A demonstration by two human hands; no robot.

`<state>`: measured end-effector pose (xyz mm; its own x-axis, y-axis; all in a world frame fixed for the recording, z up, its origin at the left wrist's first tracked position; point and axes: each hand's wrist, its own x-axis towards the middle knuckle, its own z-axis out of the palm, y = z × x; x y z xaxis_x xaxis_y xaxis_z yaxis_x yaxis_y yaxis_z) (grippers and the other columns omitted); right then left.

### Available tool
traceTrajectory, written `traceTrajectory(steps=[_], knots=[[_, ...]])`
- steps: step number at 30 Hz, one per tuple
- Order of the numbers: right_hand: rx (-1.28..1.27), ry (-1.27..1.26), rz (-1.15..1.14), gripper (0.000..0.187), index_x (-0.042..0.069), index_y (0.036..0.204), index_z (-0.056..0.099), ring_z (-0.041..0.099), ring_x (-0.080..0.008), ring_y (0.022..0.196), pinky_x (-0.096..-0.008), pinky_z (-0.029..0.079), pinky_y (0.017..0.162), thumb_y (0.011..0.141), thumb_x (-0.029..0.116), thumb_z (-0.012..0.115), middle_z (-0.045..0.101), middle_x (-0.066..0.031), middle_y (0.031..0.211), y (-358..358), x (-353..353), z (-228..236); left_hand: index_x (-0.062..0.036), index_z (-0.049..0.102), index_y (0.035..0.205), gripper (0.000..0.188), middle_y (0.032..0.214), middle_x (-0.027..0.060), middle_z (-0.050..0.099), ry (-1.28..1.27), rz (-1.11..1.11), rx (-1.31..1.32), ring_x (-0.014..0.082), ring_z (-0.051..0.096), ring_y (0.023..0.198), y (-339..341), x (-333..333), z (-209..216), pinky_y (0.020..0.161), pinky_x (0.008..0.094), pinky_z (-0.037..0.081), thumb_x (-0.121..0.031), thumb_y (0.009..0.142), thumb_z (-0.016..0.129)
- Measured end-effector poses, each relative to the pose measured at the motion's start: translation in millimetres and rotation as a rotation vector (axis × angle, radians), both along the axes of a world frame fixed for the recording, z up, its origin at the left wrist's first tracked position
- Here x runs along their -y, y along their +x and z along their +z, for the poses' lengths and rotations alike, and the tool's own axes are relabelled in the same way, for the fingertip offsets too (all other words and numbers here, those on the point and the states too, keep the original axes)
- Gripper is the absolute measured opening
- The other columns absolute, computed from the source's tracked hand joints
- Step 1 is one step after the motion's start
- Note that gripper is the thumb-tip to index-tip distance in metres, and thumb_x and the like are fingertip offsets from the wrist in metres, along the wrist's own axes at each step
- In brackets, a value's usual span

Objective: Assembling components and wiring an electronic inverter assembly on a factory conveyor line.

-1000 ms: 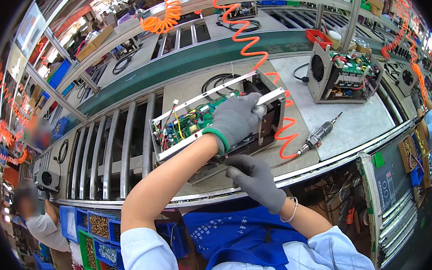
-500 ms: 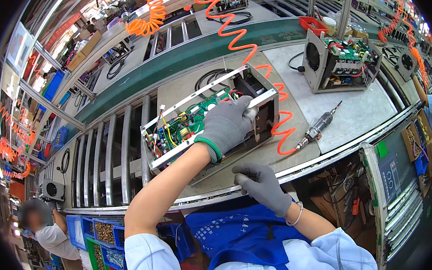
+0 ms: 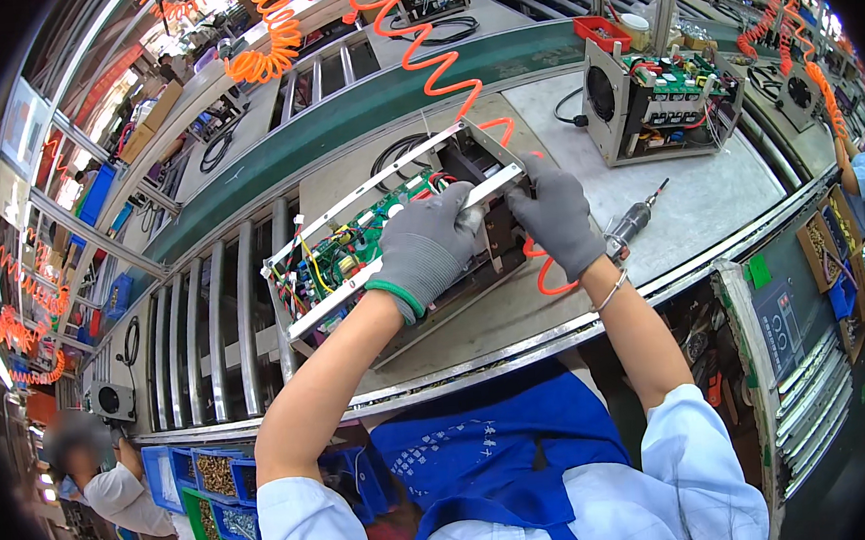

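Note:
An open metal electronics chassis (image 3: 305, 316), with a green circuit board (image 3: 348, 238) and coloured wires inside, lies at a slant on the workbench in front of me. My left hand (image 3: 429, 245), in a grey glove with a green cuff, is closed on the chassis's near rail towards its right end. At that right end, my right hand (image 3: 556, 216), gloved in grey too, has its fingers closed round the end of the frame. Just right of that hand lies an air screwdriver (image 3: 633, 223) on an orange coiled hose (image 3: 551, 282). Parts of the fingertips are hidden by the frame.
Another chassis (image 3: 657, 114) with a fan stands at the right. Metal rollers (image 3: 221, 325) run to the left, and a green belt (image 3: 323, 142) passes behind. Blue bins (image 3: 161, 475) of screws sit lower left. Co-workers (image 3: 116, 483) are at the left and far right.
My right hand has risen from the bench's front edge to the chassis's right end and closed on it. The left hand keeps its hold. The whole view has shifted slightly.

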<state>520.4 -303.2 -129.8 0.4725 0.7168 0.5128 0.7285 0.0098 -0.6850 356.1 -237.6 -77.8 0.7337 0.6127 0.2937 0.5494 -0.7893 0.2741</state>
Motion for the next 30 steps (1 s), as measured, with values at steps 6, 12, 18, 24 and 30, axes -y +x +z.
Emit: traceTrajectory(steps=[6, 12, 18, 24, 30], knots=[[-0.043, -0.049, 0.055, 0.023, 0.007, 0.095, 0.06, 0.064, -0.0315, 0.069, -0.041, 0.05, 0.062, 0.076, 0.021, 0.063, 0.065, -0.0151, 0.075, 5, 2, 1, -0.0158, 0.063, 0.106, 0.026, 0.083, 0.0145, 0.066, 0.028, 0.055, -0.041, 0.0341, 0.063, 0.075, 1, 4, 0, 0.065, 0.043, 0.05, -0.029, 0.085, 0.055], [0.005, -0.002, 0.059, 0.021, 0.005, 0.088, 0.059, 0.061, -0.0349, 0.069, -0.0433, 0.047, 0.061, 0.076, 0.022, 0.063, 0.062, -0.0168, 0.071, 10, -3, -6, -0.0145, 0.062, 0.101, 0.024, 0.077, 0.0154, 0.065, 0.097, 0.046, -0.006, 0.0343, 0.064, 0.07, 1, 7, -1, 0.062, 0.0443, 0.051, -0.031, 0.085, 0.055], [-0.046, -0.009, 0.074, 0.022, 0.005, 0.09, 0.06, 0.061, -0.035, 0.072, -0.0424, 0.047, 0.062, 0.076, 0.023, 0.063, 0.062, -0.0175, 0.075, 11, -3, -8, -0.0104, 0.065, 0.104, 0.028, 0.085, 0.0183, 0.066, 0.058, 0.035, 0.012, 0.035, 0.064, 0.078, 0, 5, 1, 0.071, 0.0425, 0.051, -0.029, 0.085, 0.056], [0.018, 0.053, 0.142, 0.026, 0.004, 0.099, 0.062, 0.064, -0.0255, 0.062, -0.0341, 0.048, 0.058, 0.078, 0.019, 0.061, 0.062, -0.016, 0.069, 14, -3, -5, -0.0109, 0.065, 0.103, 0.027, 0.086, 0.0185, 0.066, 0.031, 0.038, -0.005, 0.0354, 0.064, 0.079, 1, 4, 2, 0.071, 0.0428, 0.051, -0.028, 0.085, 0.056], [0.051, -0.033, 0.058, 0.027, 0.004, 0.095, 0.06, 0.062, -0.0353, 0.073, -0.0422, 0.048, 0.064, 0.074, 0.022, 0.062, 0.063, -0.0181, 0.076, 12, -5, -7, -0.0136, 0.066, 0.103, 0.027, 0.085, 0.0167, 0.066, 0.032, 0.091, -0.039, 0.0347, 0.064, 0.077, 7, 2, -2, 0.07, 0.0424, 0.051, -0.029, 0.084, 0.055]])
